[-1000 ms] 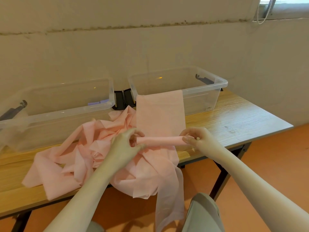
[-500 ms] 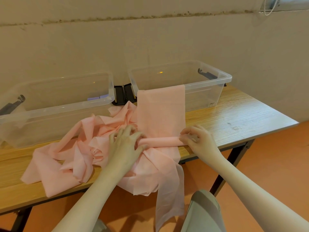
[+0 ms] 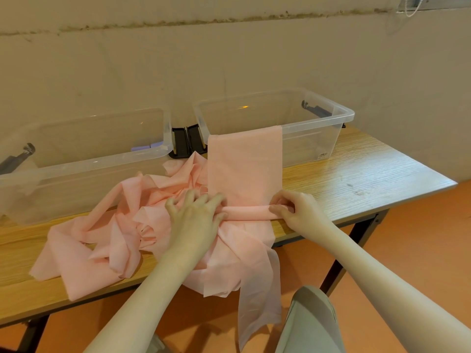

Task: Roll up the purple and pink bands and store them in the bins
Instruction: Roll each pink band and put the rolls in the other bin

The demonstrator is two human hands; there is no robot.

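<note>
Thin, papery pink band (image 3: 244, 164) drapes off the clear plastic bin (image 3: 316, 121); left hand (image 3: 196, 215) presses spread on the tight roll, right hand (image 3: 298, 212) pinches its end on the wood-grain surface (image 3: 356, 171).

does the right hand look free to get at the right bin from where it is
Probably yes, once it lets go. The right hand now pinches the roll's end, and the right bin stands open-topped just behind it; only the flat pink band drapes over its front rim.
</note>
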